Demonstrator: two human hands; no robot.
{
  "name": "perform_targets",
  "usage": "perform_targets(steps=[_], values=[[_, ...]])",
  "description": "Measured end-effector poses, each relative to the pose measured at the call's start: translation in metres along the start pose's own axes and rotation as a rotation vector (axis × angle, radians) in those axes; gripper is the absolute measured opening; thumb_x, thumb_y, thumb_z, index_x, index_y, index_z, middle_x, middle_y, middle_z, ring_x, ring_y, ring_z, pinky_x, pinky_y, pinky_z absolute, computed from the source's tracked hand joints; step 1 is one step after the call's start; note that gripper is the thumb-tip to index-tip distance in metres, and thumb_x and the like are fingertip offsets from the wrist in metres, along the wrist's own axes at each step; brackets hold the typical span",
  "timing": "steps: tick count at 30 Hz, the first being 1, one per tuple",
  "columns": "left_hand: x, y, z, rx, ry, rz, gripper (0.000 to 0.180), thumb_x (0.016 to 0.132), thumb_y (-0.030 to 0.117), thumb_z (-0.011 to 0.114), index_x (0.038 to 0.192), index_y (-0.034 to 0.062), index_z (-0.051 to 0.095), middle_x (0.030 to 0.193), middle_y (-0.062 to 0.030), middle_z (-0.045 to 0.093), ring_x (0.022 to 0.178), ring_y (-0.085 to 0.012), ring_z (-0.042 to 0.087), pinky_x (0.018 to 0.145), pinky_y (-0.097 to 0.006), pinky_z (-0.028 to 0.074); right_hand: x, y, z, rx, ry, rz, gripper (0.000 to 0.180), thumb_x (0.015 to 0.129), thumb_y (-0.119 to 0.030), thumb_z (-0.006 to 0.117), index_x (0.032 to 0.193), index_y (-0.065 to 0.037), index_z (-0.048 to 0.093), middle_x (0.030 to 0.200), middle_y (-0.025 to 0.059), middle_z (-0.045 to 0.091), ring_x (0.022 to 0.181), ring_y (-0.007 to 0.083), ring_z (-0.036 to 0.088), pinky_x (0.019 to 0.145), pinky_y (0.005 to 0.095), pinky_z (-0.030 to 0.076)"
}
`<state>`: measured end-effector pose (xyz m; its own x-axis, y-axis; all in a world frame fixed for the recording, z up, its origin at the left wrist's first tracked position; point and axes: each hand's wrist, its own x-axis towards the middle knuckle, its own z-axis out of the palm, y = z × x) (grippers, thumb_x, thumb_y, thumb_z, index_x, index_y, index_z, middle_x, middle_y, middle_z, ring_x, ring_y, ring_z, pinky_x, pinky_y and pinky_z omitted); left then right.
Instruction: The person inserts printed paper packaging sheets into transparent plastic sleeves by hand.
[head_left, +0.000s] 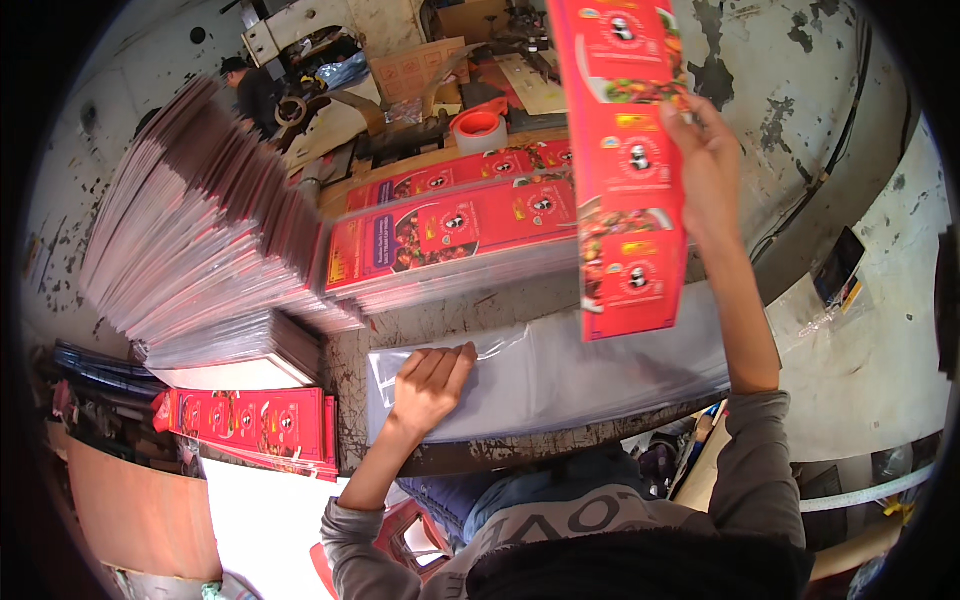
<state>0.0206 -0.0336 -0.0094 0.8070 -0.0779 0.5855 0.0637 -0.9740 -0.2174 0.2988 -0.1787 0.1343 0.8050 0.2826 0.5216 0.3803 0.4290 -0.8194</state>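
Observation:
My right hand (708,165) holds up a long red printed card strip (632,250) by its right edge, fingers closed on it. The strip hangs upright over the worktable, its lower end above a stack of clear plastic sleeves (590,375). On the left end of those sleeves rests my left hand (430,388), its fingers bent and closed at the top sleeve's edge. Behind the sleeves lie piles of red printed strips (490,225) like the held one.
A tall leaning stack of sleeved strips (190,230) fills the left side. In front of it lie more red strips (250,425). A red tape roll (480,130) sits at the back, near cardboard (415,70). A phone (838,265) lies at right. Another person (252,95) is far left.

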Motion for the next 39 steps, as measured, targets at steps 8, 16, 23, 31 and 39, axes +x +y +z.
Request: perform_targets(steps=[8,16,23,31,39], values=[[0.009,0.004,-0.008,0.115,0.194,0.097,0.018,0.072,0.009,0.059,0.089,0.0085,0.061,0.097,-0.0001,0.063,0.081,-0.0083,0.059,0.069,-0.022,0.041,-0.019,0.007,0.080,0.164,-0.182,-0.213,0.022,0.085,-0.011,0.056,0.101,0.003,0.053,0.087,0.0073,0.063,0.075,0.0068,0.056,0.064,0.0206,0.044],[-0.002,0.004,-0.001,0.152,0.179,-0.021,0.013,0.069,0.014,0.063,0.082,0.0154,0.059,0.060,0.0060,0.042,0.050,-0.0056,0.043,0.051,-0.024,0.027,-0.059,0.024,0.072,-0.074,-0.405,-0.140,0.017,0.082,-0.011,0.061,0.093,0.000,0.053,0.081,0.0047,0.062,0.074,0.0050,0.053,0.066,0.0219,0.043],[0.000,0.002,-0.004,0.231,0.195,-0.050,0.011,0.070,0.013,0.060,0.080,0.0165,0.059,0.058,0.0069,0.041,0.049,-0.0041,0.042,0.051,-0.023,0.025,-0.053,0.026,-0.017,-0.385,-0.632,-0.160,0.027,0.078,-0.012,0.065,0.099,0.002,0.054,0.086,0.0081,0.061,0.076,0.0094,0.053,0.069,0.0253,0.042],[-0.007,-0.015,-0.012,0.236,0.179,0.005,0.016,0.067,0.021,0.066,0.079,0.0147,0.058,0.061,0.0058,0.049,0.052,-0.0078,0.048,0.051,-0.023,0.028,-0.037,0.020,-0.098,-0.792,-0.966,-0.206,0.028,0.070,-0.015,0.069,0.090,-0.001,0.056,0.073,0.0115,0.055,0.061,0.0286,0.051,0.058,0.0293,0.040],[-0.030,-0.042,-0.042,0.072,-0.206,-0.157,0.030,0.072,0.027,0.068,0.091,0.0086,0.054,0.090,-0.0075,0.049,0.084,-0.0226,0.051,0.075,-0.033,0.038,-0.034,0.028,-0.109,-0.817,-0.964,-0.181,0.026,0.065,-0.013,0.071,0.082,-0.002,0.055,0.069,0.0134,0.054,0.062,0.0339,0.052,0.055,0.0340,0.041]])
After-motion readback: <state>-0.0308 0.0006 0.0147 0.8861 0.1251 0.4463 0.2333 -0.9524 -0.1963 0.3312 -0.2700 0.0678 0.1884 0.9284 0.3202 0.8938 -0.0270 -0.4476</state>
